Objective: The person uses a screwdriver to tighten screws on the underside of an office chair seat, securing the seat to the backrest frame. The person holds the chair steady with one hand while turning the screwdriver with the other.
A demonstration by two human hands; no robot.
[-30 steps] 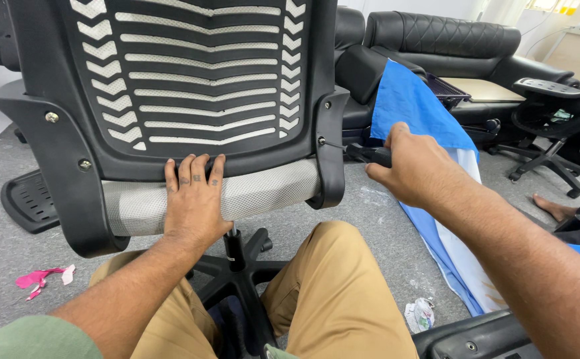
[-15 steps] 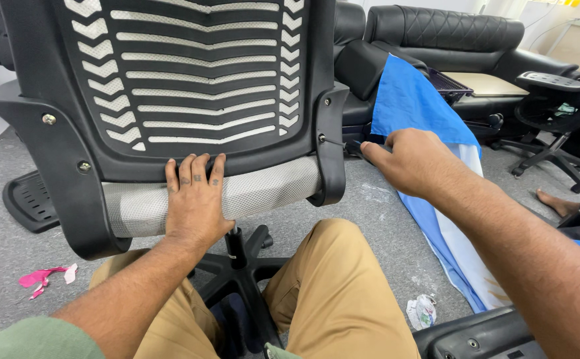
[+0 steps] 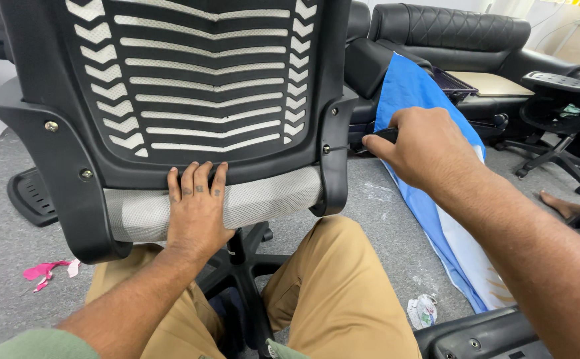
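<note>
A black office chair back [image 3: 197, 80] with white slatted ribs stands upright in front of me. My left hand [image 3: 197, 213] lies flat on its grey mesh lower band [image 3: 270, 199], fingers reaching up to the black frame. My right hand [image 3: 426, 143] is closed around a dark tool handle [image 3: 386, 135], whose tip points at a screw [image 3: 326, 149] on the right side bracket. The rest of the tool is hidden by my fingers.
The chair's black star base [image 3: 236, 272] stands between my tan-trousered knees. A blue and white cloth [image 3: 436, 219] lies on the grey carpet to the right. Black sofas [image 3: 463, 33] and another chair [image 3: 556, 100] stand behind. Pink scraps [image 3: 44, 272] lie at left.
My right hand has moved left towards the chair's right bracket, bringing the tool to the screw. My left hand has stayed on the mesh band.
</note>
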